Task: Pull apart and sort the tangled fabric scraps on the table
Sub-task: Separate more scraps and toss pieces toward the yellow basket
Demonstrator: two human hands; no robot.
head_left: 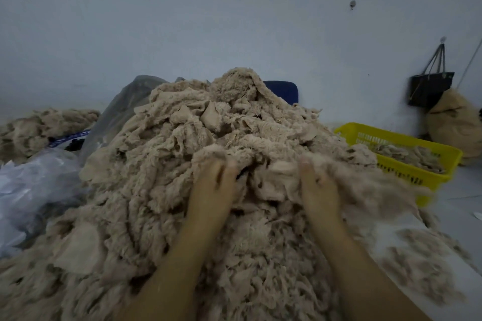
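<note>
A big heap of tangled beige fuzzy fabric scraps [182, 164] fills the middle of the table. My left hand [212, 187] reaches into the heap near its centre, fingertips buried in the fluff and curled into a scrap. My right hand [317, 185] lies a little to the right, fingers dug under a scrap [365, 185] that is blurred and spreads toward the right. Both forearms come in from the bottom edge.
A yellow plastic basket [430, 174] with some scraps inside stands at the right. Clear plastic bags [34, 185] lie at the left, with another scrap pile [31, 128] behind. A dark handbag [429, 88] hangs on the wall above a stuffed sack [453, 125]. Loose scraps [417, 260] lie at the front right.
</note>
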